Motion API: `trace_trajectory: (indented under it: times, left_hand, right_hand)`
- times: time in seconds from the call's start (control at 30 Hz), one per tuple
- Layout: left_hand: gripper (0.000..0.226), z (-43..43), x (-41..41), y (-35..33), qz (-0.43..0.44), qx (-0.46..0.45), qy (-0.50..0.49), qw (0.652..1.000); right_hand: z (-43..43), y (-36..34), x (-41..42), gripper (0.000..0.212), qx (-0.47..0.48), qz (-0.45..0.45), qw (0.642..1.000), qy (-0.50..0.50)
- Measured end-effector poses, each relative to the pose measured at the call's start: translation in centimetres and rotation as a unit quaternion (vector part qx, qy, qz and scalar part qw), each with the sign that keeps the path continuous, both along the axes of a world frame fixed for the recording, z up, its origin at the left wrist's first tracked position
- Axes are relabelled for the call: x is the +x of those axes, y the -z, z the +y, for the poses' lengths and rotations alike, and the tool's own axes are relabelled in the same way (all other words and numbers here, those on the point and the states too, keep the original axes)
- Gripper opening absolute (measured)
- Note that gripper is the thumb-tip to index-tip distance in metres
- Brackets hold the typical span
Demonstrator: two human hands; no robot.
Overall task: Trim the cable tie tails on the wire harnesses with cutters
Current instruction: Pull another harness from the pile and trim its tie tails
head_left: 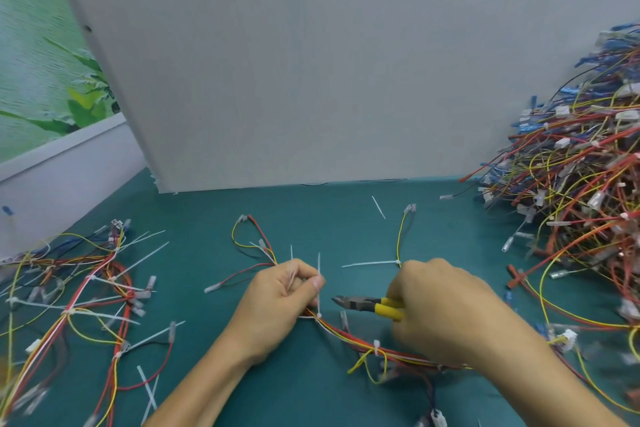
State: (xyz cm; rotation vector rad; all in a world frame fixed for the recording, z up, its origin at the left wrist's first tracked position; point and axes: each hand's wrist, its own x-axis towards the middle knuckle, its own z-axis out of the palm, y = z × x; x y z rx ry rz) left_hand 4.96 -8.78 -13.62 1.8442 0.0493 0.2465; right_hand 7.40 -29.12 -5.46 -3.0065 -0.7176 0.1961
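At lower centre, a thin white plastic cable tie tail (pixel 318 263) is pinched upright by the left hand (pixel 280 295) above a red, yellow and white wire harness (pixel 346 334) on the teal tabletop (pixel 311 215). Yellow-handled black cutters (pixel 363 304) are gripped by the right hand (pixel 436 302), just right of the tail.

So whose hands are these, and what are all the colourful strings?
They are a person's hands, seen from a camera worn on the head, looking down. The strings are wires, tied into bundles by white plastic ties. The left hand holds one harness, with a tie tail sticking up beside the thumb. The right hand holds yellow-handled cutters, pointed at that tail. On the green mat lie more harnesses at the left and a big pile at the right.
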Motion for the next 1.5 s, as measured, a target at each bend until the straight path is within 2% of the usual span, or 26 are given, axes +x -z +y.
trace_trajectory:
  times: [0.07,0.2,0.47,0.77,0.9,1.07,1.13,1.2,1.27,1.33,1.4,1.5]
  left_hand:
    - [0.01,0.1,0.0,0.1,0.004,-0.007,-0.001,1.0]
    - [0.009,0.0,0.1,0.3,0.002,0.001,-0.003,1.0]
    - [0.011,0.1,0.1,0.6,-0.005,-0.008,-0.007,1.0]
    - [0.013,0.1,0.1,0.6,-0.001,-0.003,-0.006,1.0]
    - [0.014,0.0,0.0,0.6,-0.003,0.008,-0.008,1.0]
    - [0.018,-0.2,-0.1,0.3,-0.002,0.012,-0.018,1.0]
    - [0.015,-0.3,-0.1,0.1,-0.006,-0.017,-0.029,0.999]
    - [0.014,-0.5,0.1,-0.1,-0.024,-0.09,-0.061,0.994]
    - [0.027,-0.1,0.4,-0.6,-0.059,-0.198,-0.116,0.971]
    - [0.033,1.0,0.7,-1.3,-0.098,-0.27,-0.174,0.942]
    - [0.033,2.4,0.8,-1.9,-0.121,-0.301,-0.221,0.92]
    - [0.03,4.6,0.8,-2.1,-0.128,-0.258,-0.268,0.919]
  right_hand:
    - [0.5,0.7,-0.5,0.011,0.001,0.016,1.0,-0.011]
    - [1.1,1.4,-0.7,0.029,-0.003,0.022,1.0,-0.012]
    - [1.7,1.6,-0.7,0.036,-0.007,0.023,1.0,-0.015]
    - [1.9,1.6,-1.1,0.029,-0.009,0.002,1.0,-0.017]
    - [1.9,1.5,-1.1,0.036,-0.016,-0.007,0.999,-0.027]
    - [2.0,1.7,-1.2,0.034,-0.017,-0.01,0.999,-0.032]
    - [2.0,1.7,-1.1,0.035,-0.015,-0.006,0.999,-0.03]
    - [1.8,1.5,-1.0,0.033,-0.011,-0.02,1.0,-0.019]
    - [1.5,1.1,-0.8,0.021,-0.001,-0.045,0.999,0.001]
    - [1.3,0.6,-0.4,0.008,0.007,-0.068,0.997,0.019]
    - [1.5,0.2,0.0,0.005,0.013,-0.076,0.997,0.024]
    - [2.3,-0.1,1.2,0.007,0.024,-0.085,0.996,0.015]
